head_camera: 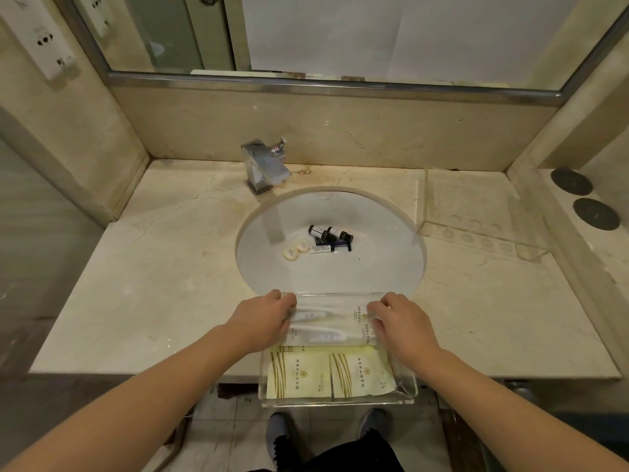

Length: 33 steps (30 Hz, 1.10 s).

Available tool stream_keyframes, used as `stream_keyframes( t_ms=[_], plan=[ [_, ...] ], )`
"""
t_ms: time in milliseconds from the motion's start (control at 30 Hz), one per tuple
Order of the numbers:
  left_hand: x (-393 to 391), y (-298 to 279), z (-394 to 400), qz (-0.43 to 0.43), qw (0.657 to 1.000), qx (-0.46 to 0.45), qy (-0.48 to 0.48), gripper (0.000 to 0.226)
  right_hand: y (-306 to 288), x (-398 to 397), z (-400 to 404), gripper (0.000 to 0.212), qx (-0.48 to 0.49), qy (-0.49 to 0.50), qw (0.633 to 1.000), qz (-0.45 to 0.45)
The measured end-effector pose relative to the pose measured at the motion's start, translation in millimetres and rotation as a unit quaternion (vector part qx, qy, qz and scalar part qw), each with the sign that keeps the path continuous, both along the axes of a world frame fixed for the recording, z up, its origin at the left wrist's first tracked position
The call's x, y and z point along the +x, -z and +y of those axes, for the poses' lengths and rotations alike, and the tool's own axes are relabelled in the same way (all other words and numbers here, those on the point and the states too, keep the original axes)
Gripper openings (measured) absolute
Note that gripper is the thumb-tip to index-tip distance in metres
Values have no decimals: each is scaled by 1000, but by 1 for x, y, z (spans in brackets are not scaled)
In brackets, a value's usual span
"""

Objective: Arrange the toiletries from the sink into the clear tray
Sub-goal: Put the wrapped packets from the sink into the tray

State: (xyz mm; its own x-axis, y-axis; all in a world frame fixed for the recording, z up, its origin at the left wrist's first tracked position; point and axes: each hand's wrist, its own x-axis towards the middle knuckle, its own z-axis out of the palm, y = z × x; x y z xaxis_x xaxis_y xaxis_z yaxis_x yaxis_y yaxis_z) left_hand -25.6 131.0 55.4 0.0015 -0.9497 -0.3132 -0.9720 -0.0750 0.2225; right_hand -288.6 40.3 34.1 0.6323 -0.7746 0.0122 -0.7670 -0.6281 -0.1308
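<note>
The clear tray [406, 386] sat at the front edge of the marble bench [153, 284], its near end jutting out past the edge and its far end reaching over the rim of the round white sink [272, 233]. Both hands were in the far half of the tray, on the white toothbrush packets [326, 323] lying there side by side. The left hand [263, 318] had its fingers curled onto the left ends of the packets, and the right hand [400, 321] had its fingers bent down over their right ends — whether either was truly pinching a packet or only pressing on it could not be told. In the near half of the tray lay two pale yellow sachets [332, 373], flat and next to each other.

Down in the sink bowl, well apart from the tray, were the remaining toiletries: two small dark bottles [332, 233] touching one another, a small white tube [323, 248] with a dark cap just in front of them, and two cream heart-shaped soaps [296, 251] to the left. A chrome tap [265, 166] stood behind the bowl — and a second clear stand [476, 212] rested on the bench to the right.
</note>
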Motion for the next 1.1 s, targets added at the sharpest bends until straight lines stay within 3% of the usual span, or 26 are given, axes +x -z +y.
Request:
stream_keyframes(
  t_ms=[200,433,600,767,967,1100],
  plan=[
    [3,1,0,-3,1000,8,17,26,4,0,2,17,-41,-50,997,30],
    [5,-2,-3,9,999,37,27,27,8,1,2,24,-31,-40,997,52],
    [6,-7,-11,33,997,70,15,31,5,1,0,26,-22,-27,999,19],
    [14,-10,-22,58,997,27,-48,31,7,1,-7,25,-23,6,998,-49],
    [32,-4,-36,84,989,26,-116,29,6,19,-25,10,-10,55,991,-124],
    [41,-1,-46,85,985,43,-147,27,5,34,-43,7,45,76,989,-122]
  ],
)
